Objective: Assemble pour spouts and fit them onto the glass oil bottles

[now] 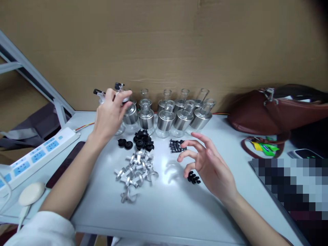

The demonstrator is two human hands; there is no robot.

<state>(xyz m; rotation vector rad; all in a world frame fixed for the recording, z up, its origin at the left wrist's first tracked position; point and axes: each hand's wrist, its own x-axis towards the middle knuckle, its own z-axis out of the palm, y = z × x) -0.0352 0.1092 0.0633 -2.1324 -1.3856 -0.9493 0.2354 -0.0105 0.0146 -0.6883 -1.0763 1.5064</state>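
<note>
My left hand (109,114) is raised at the back left, its fingers closed around a silver-and-black bottle cap (120,86). Fingers hide most of that cap and whatever lies under it. Another silver-and-black cap (99,93) pokes out behind the hand. To its right stand several glass bottles (166,119) with steel bands and bare necks, in rows. My right hand (211,167) hovers over the table, fingers apart and slightly bent, holding nothing. Near its fingertips are small black rods (176,146) and tiny black pieces (194,177).
Black round parts (143,139) and silver metal fittings (137,171) lie in piles mid-table. On the left are a power strip (38,157), a phone (65,165) and a white round charger (31,193). A brown bag (256,111) sits at right, before a cardboard wall (164,44).
</note>
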